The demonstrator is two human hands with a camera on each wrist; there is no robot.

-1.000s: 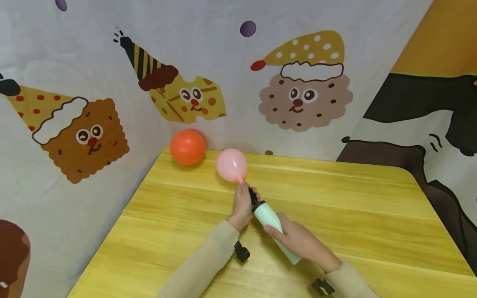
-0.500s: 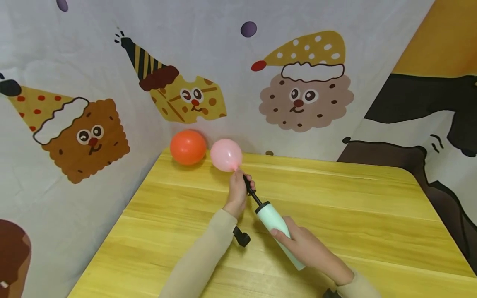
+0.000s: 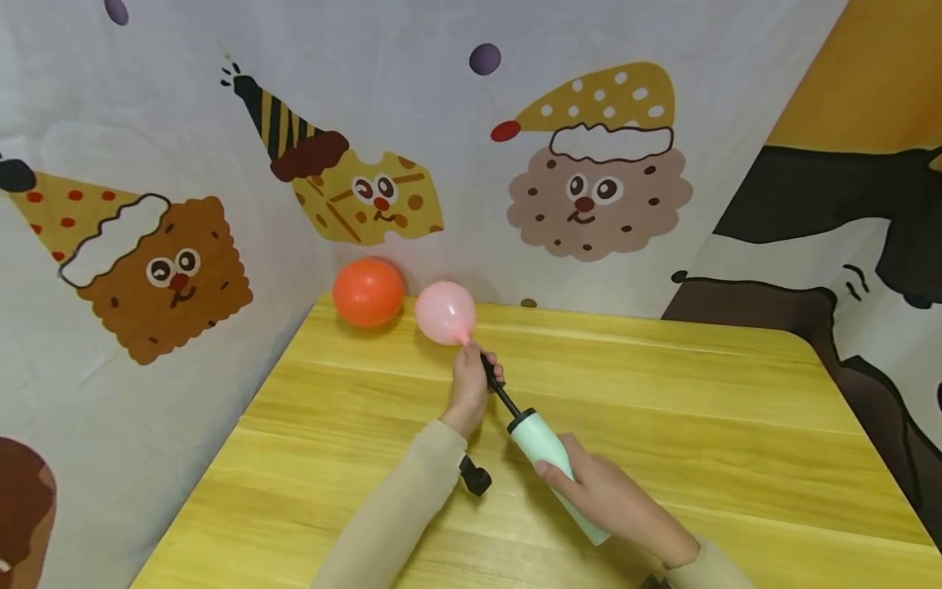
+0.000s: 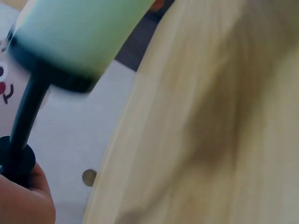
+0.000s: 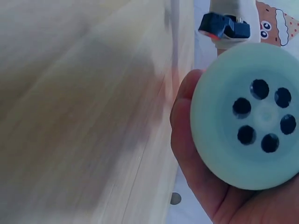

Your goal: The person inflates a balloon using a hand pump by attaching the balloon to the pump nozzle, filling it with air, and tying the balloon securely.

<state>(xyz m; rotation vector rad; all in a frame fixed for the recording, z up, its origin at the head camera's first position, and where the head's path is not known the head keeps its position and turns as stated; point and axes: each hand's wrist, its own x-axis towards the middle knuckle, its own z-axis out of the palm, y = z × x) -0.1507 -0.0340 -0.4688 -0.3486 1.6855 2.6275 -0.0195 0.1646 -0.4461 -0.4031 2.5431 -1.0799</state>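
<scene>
A hand balloon pump with a mint-green barrel (image 3: 540,442) slants between my two hands above the table. My right hand (image 3: 614,495) grips the barrel, thumb along its near side. My left hand (image 3: 468,383) holds the pump's black end, and the neck of an inflated pink balloon (image 3: 445,312) comes out at its thumb and fingertips. A stretch of thin black rod (image 3: 506,399) shows between the black end and the barrel. In the right wrist view the barrel's round base (image 5: 266,172) shows a ring of several holes. The nozzle is hidden.
An inflated orange-red balloon (image 3: 369,292) rests at the back left of the yellow wood-grain table (image 3: 706,409), just left of the pink one. Behind stands a white cloth (image 3: 471,164) printed with cartoon biscuits and cheese. Each wrist wears a black camera mount (image 3: 475,476).
The barrel has slid back from the black end, so the rod now shows. My left hand and the pink balloon have shifted slightly away and left; my right hand has moved nearer and right.
</scene>
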